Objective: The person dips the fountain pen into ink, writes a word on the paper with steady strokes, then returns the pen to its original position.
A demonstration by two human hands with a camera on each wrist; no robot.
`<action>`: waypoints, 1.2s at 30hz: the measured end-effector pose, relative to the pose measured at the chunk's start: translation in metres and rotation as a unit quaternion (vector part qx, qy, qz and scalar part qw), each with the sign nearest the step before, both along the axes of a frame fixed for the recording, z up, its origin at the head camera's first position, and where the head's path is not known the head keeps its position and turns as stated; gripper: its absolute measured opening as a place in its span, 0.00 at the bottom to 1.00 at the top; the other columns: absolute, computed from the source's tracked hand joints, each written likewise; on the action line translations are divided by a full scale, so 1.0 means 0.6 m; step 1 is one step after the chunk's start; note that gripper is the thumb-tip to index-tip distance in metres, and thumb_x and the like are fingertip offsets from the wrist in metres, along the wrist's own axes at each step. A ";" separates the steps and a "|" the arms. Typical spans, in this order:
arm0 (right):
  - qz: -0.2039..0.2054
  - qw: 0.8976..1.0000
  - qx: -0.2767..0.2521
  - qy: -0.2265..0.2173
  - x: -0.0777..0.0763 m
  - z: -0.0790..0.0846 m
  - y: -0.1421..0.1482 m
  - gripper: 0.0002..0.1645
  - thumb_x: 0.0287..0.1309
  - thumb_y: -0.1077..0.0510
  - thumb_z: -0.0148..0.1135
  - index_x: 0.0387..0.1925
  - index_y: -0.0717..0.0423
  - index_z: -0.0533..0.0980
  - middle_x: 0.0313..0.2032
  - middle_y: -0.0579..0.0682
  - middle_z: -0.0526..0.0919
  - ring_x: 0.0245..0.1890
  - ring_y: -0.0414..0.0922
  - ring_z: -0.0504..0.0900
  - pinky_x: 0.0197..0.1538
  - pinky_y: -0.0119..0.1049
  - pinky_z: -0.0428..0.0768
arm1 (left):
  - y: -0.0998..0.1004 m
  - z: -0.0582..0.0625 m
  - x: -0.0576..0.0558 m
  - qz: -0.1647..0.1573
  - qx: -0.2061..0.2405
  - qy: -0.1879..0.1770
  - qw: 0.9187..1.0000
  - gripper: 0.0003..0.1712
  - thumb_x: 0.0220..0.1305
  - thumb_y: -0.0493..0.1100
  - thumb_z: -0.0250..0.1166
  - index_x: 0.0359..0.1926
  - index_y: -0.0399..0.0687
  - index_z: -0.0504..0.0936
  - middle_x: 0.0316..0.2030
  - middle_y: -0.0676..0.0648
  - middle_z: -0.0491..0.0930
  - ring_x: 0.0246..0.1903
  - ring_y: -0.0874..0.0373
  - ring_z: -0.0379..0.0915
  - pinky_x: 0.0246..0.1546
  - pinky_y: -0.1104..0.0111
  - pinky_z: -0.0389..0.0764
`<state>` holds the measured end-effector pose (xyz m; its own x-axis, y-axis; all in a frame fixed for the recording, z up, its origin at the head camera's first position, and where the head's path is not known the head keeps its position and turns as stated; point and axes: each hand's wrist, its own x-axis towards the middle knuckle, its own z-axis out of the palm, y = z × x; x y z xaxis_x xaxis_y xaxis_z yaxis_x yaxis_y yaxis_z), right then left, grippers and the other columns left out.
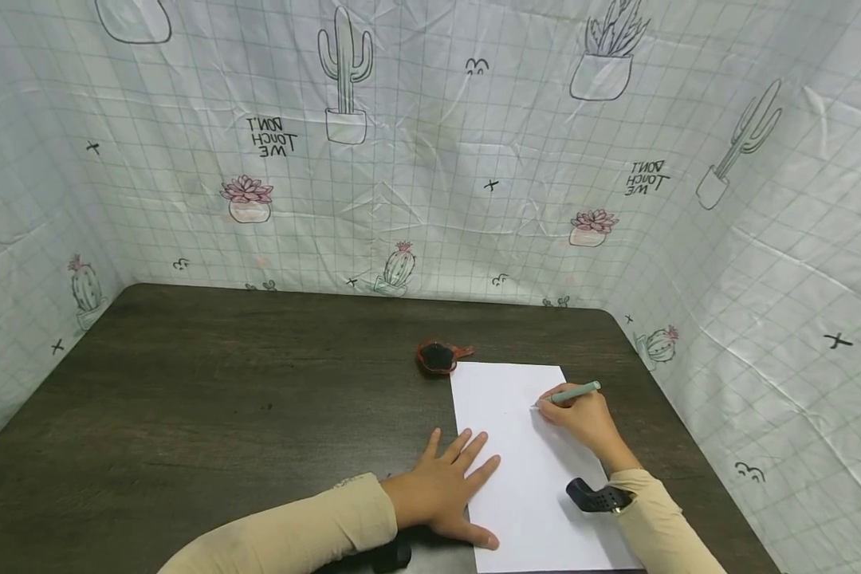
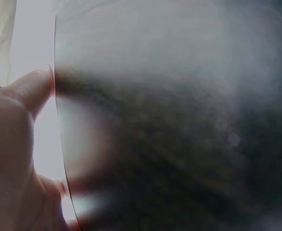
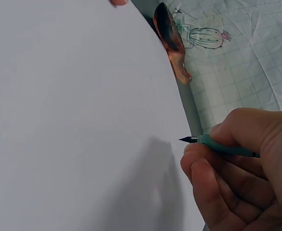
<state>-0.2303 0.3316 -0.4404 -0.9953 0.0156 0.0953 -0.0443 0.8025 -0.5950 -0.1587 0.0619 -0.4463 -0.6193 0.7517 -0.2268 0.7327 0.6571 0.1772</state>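
Observation:
A white sheet of paper (image 1: 524, 478) lies on the dark table. My left hand (image 1: 441, 490) rests on its left edge with the fingers spread and straight. In the left wrist view the thumb and fingertips of that hand (image 2: 10, 120) meet the paper's edge. My right hand (image 1: 581, 418) pinches a green fountain pen (image 1: 575, 392) above the upper right part of the sheet. Its dark pointed nib (image 3: 188, 139) faces the paper in the right wrist view, and the hand's shadow falls on the sheet. Faint small marks show near the nib.
A small reddish dish with a handle and dark contents (image 1: 438, 358) stands by the paper's top left corner. A black wrist device (image 1: 597, 496) sits at my right wrist. Cloth printed with cacti (image 1: 430, 159) hangs around the dark wooden table (image 1: 222, 383).

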 end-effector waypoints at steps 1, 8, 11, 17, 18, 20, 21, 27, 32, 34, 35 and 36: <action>0.002 1.000 -0.001 0.000 -0.002 0.000 -0.003 0.04 0.54 0.57 0.66 0.30 0.54 0.83 0.22 0.44 0.83 0.24 0.38 0.77 0.29 0.32 0.74 | -0.001 -0.001 0.000 0.000 -0.001 -0.002 1.000 0.58 0.50 0.84 0.48 0.76 0.65 0.44 0.76 0.48 0.34 0.75 0.50 0.30 0.68 0.41 0.41; 0.019 1.000 0.003 0.010 -0.022 -0.002 -0.025 0.03 0.53 0.59 0.66 0.27 0.54 0.82 0.19 0.44 0.82 0.23 0.40 0.76 0.29 0.33 0.74 | -0.002 -0.003 -0.001 0.001 -0.008 0.001 1.000 0.58 0.50 0.84 0.47 0.76 0.65 0.43 0.76 0.49 0.33 0.75 0.51 0.29 0.68 0.41 0.40; 0.021 1.000 0.007 0.017 -0.025 -0.004 -0.028 0.02 0.52 0.61 0.66 0.26 0.55 0.83 0.19 0.44 0.82 0.22 0.39 0.76 0.28 0.31 0.74 | -0.001 -0.001 0.000 0.000 -0.010 0.005 1.000 0.58 0.49 0.85 0.46 0.76 0.66 0.43 0.76 0.49 0.34 0.75 0.50 0.29 0.68 0.41 0.41; 0.021 0.999 0.011 0.043 -0.025 -0.006 -0.033 0.03 0.50 0.62 0.65 0.25 0.56 0.82 0.18 0.44 0.81 0.20 0.37 0.74 0.26 0.30 0.71 | 0.000 -0.001 -0.001 0.002 -0.012 0.006 1.000 0.58 0.49 0.85 0.47 0.76 0.66 0.43 0.76 0.49 0.34 0.75 0.50 0.30 0.68 0.41 0.41; 0.020 0.999 0.011 0.046 -0.024 -0.006 -0.034 0.03 0.50 0.62 0.65 0.24 0.56 0.82 0.18 0.44 0.81 0.20 0.37 0.74 0.26 0.30 0.71 | 0.000 -0.001 -0.001 0.002 -0.012 0.005 1.000 0.58 0.49 0.85 0.47 0.76 0.66 0.43 0.76 0.49 0.34 0.75 0.50 0.30 0.68 0.41 0.41; 0.019 0.999 0.013 0.049 -0.022 -0.007 -0.035 0.03 0.50 0.63 0.65 0.24 0.56 0.83 0.19 0.44 0.82 0.21 0.37 0.74 0.26 0.29 0.71 | 0.001 -0.003 -0.002 0.002 -0.012 0.004 1.000 0.58 0.49 0.85 0.47 0.76 0.66 0.43 0.76 0.49 0.34 0.75 0.50 0.30 0.68 0.41 0.41; 0.017 0.999 0.013 0.049 -0.021 -0.008 -0.035 0.03 0.50 0.63 0.65 0.24 0.56 0.83 0.19 0.44 0.82 0.21 0.37 0.74 0.26 0.29 0.72 | 0.001 -0.003 -0.003 0.001 -0.012 0.004 1.000 0.58 0.49 0.85 0.47 0.76 0.67 0.43 0.76 0.49 0.34 0.75 0.50 0.30 0.68 0.41 0.41; 0.012 0.999 0.012 0.049 -0.014 -0.009 -0.036 0.03 0.49 0.63 0.66 0.23 0.55 0.83 0.17 0.43 0.81 0.20 0.38 0.73 0.26 0.29 0.71 | 0.001 0.000 -0.001 0.002 -0.011 0.006 1.000 0.58 0.49 0.85 0.47 0.76 0.67 0.43 0.76 0.50 0.35 0.75 0.50 0.30 0.68 0.41 0.41; 0.010 0.999 -0.020 0.044 -0.001 -0.010 -0.037 0.02 0.50 0.63 0.67 0.25 0.57 0.84 0.19 0.46 0.83 0.21 0.39 0.75 0.26 0.30 0.73 | 0.000 0.002 0.001 0.004 -0.012 0.011 1.000 0.58 0.49 0.85 0.47 0.76 0.67 0.44 0.76 0.50 0.35 0.75 0.50 0.31 0.68 0.41 0.42; 0.008 0.999 -0.033 0.037 0.005 -0.011 -0.038 0.02 0.50 0.63 0.68 0.26 0.58 0.84 0.21 0.47 0.84 0.22 0.39 0.76 0.27 0.31 0.73 | -0.001 0.002 0.001 0.005 -0.013 0.011 1.000 0.58 0.49 0.85 0.47 0.76 0.67 0.44 0.76 0.50 0.36 0.75 0.51 0.31 0.68 0.41 0.42; 0.005 0.999 -0.037 0.035 0.007 -0.011 -0.038 0.02 0.50 0.63 0.68 0.27 0.59 0.84 0.22 0.48 0.84 0.23 0.39 0.76 0.27 0.31 0.74 | -0.001 0.002 0.001 0.005 -0.013 0.011 1.000 0.58 0.49 0.85 0.47 0.76 0.67 0.44 0.76 0.50 0.35 0.75 0.51 0.31 0.68 0.41 0.42; 0.003 0.999 -0.041 0.033 0.009 -0.011 -0.039 0.02 0.50 0.63 0.68 0.27 0.59 0.84 0.22 0.48 0.84 0.23 0.40 0.76 0.27 0.31 0.74 | -0.001 0.002 0.001 0.005 -0.013 0.010 1.000 0.58 0.49 0.85 0.46 0.76 0.67 0.44 0.76 0.50 0.35 0.75 0.51 0.31 0.68 0.41 0.42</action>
